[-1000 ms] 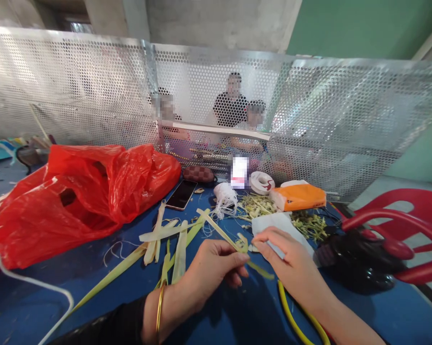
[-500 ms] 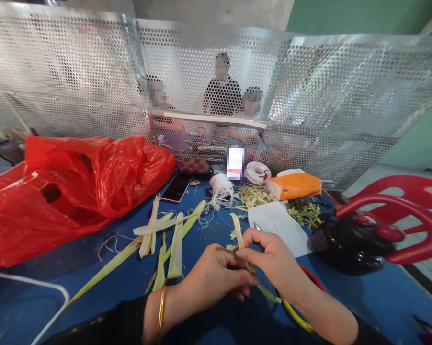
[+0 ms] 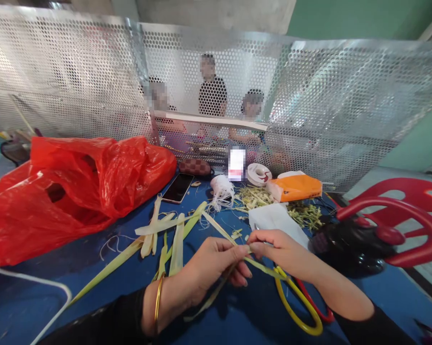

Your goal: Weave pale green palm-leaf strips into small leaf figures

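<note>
My left hand (image 3: pixel 218 263), a gold bangle at its wrist, pinches a narrow pale green leaf strip (image 3: pixel 216 224) between thumb and fingers. Close against it, my right hand (image 3: pixel 273 245) has its thumb and forefinger closed on the same strip, where pieces cross. One end runs up and left, another lower right, and a thin tail hangs below the left hand. Partly under my right forearm lie scissors (image 3: pixel 300 314) with yellow and red handles. Left of my hands are several loose leaf strips (image 3: pixel 177 244) in a crossed pile.
A red plastic bag (image 3: pixel 104 191) fills the left. Behind stand a dark phone (image 3: pixel 178 188), white thread (image 3: pixel 221 187), a spool (image 3: pixel 259 174), an orange tissue pack (image 3: pixel 298 187) and white paper (image 3: pixel 277 220). A black thermos (image 3: pixel 352 244) with red handle is right. People sit or stand beyond a perforated screen.
The strip's upper end has swung from upright to slanting up-left, and a thin tail now hangs below my left hand. My right hand shifted slightly right, and more of the scissors shows.
</note>
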Tool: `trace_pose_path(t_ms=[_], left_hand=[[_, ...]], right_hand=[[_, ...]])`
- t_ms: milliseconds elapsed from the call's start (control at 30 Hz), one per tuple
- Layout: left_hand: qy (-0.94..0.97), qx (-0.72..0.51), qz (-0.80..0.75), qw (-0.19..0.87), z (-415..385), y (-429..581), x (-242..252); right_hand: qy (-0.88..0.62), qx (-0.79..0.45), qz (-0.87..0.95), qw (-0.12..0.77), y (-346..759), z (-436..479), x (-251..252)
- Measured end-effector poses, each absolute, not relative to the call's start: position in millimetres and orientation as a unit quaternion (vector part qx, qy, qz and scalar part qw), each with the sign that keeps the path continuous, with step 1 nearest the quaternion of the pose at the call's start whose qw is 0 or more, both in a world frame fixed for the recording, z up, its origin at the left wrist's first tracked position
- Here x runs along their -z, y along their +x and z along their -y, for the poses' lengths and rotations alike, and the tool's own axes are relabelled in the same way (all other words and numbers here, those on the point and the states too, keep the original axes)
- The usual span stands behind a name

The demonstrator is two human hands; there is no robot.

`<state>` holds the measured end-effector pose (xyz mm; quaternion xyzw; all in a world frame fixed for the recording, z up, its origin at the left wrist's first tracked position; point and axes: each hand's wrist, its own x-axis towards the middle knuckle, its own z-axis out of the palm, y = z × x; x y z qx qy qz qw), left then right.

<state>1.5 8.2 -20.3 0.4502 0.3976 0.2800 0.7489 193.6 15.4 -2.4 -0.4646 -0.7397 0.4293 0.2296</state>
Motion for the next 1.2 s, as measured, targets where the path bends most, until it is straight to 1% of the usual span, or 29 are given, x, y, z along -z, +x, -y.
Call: trace_pose_path(t_ms=[100,200,267,400,467,533,600,667,800,1000,1100,1200], left_hand=[[0.450,-0.277,-0.393,0.752,-10.3,-0.8,23.3],[0.449,-0.272,-0.404,0.749,-10.1,-0.3,26.2],[0.438,-0.282,-0.413,0.747,-9.9,0.2,26.2],[0.402,-0.315,-0.407,0.757,-10.7,-1.6,21.9],[0.389,-0.337,-0.379,0.769,-11.8,-3.7,18.4],[0.371,-0.359,-0.351,0.781,-13.1,-5.5,14.5],[0.364,-0.372,-0.348,0.780,-14.0,-6.2,11.1],[0.379,-0.373,-0.361,0.766,-14.1,-5.8,9.3],[0.402,-0.370,-0.364,0.754,-12.1,-3.3,12.4],[0.388,-0.373,-0.356,0.764,-8.6,-1.6,13.8],[0.378,-0.410,-0.343,0.756,-6.6,-0.8,6.6],[0.361,-0.442,-0.380,0.728,-5.3,0.4,0.5]], right_hand=[[-0.487,-0.386,0.744,0.248,192.3,-14.8,1.6],[-0.494,-0.305,0.768,0.272,186.0,-13.7,2.2],[-0.487,-0.212,0.794,0.295,182.9,-12.9,2.9],[-0.426,0.040,0.832,0.354,180.9,-4.7,2.8],[-0.371,0.127,0.851,0.349,179.9,3.0,2.6],[-0.321,0.184,0.877,0.307,177.4,9.7,3.7],[-0.286,0.218,0.899,0.251,173.1,12.9,6.2],[-0.252,0.253,0.904,0.235,167.9,12.4,9.7],[-0.221,0.299,0.892,0.259,160.0,9.2,17.6],[-0.233,0.250,0.881,0.327,160.4,12.8,30.1],[-0.231,0.248,0.876,0.343,161.0,15.4,32.3],[-0.227,0.254,0.869,0.360,160.4,17.7,31.2]])
